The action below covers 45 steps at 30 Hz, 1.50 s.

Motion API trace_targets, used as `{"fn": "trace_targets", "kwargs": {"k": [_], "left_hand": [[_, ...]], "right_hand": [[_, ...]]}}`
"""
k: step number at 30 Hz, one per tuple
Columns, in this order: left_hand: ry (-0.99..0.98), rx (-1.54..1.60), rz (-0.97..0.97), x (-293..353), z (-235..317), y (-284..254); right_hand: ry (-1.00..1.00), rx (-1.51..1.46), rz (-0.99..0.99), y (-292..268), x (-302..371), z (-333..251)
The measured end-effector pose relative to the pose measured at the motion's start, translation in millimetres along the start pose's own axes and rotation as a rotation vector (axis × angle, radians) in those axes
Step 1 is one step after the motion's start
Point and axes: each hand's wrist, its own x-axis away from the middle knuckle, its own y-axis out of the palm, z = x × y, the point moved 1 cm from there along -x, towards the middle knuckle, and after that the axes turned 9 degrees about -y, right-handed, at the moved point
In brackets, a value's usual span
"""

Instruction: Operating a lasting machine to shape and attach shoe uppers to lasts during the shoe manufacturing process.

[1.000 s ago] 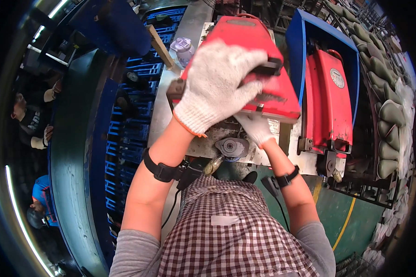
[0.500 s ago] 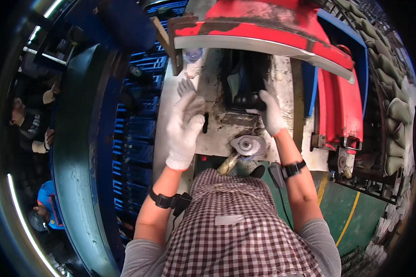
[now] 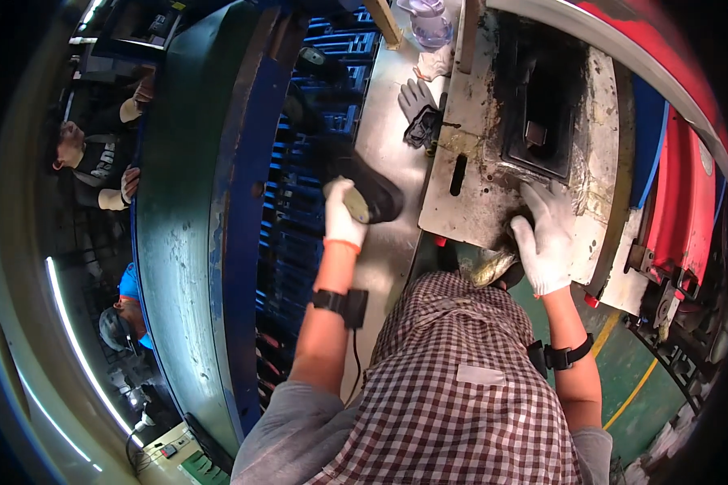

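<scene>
A black shoe (image 3: 380,194), blurred by motion, is in my left hand (image 3: 346,222). The fingers are closed around its olive-coloured top end, which looks like a shoe last (image 3: 350,202). Hand and shoe are over the gap between the metal table and the blue racks. My right hand (image 3: 548,242) is over the near edge of the stained machine plate (image 3: 477,202), fingers stretched out and thumb apart. Beside its thumb shows a yellowish wrapped handle (image 3: 493,268); the hand covers what lies beneath. Beyond the fingertips is a dark rectangular cavity (image 3: 538,121) in the plate.
A grey glove (image 3: 416,99) and a clear purplish jug (image 3: 430,23) are on the metal side table (image 3: 380,141). Red machine parts (image 3: 678,202) rise at the right. Blue racks (image 3: 287,267) and a green conveyor belt (image 3: 182,210) run along the left, with two people beyond.
The black shoe has left the cavity and is now in my left hand, out to the left. My right hand has drawn back toward me. The whole view has shifted.
</scene>
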Motion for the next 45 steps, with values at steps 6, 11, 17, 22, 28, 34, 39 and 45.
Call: {"fn": "trace_targets", "kwargs": {"k": [6, 11, 17, 22, 28, 34, 39, 45], "left_hand": [[0.158, -0.255, 0.319, -139, 90, -107], [0.526, -0.424, 0.324, -188, 131, -140], [0.696, -0.777, 0.298, -145, 117, -177], [0.476, -1.146, 1.363, -47, 79, -187], [0.207, -0.114, 0.915, -83, 110, -340], [0.018, 0.160, 0.738, -70, 110, -358], [0.142, 0.654, 0.085, 11, 42, -299], [-0.089, 0.268, -0.452, 97, -2, -119]], "right_hand": [[0.009, -0.045, 0.076, 7, 3, -7], [0.037, -0.023, 0.030, 12, 4, -2], [0.076, -0.016, 0.025, 17, 9, 0], [0.057, 0.021, 0.030, 17, 15, 5], [0.027, 0.106, -0.028, 19, 13, 8], [0.038, 0.090, -0.029, 20, 8, 3], [0.063, 0.094, -0.059, 15, 5, 0], [-0.105, -0.141, 0.009, 15, -3, -7]]}}
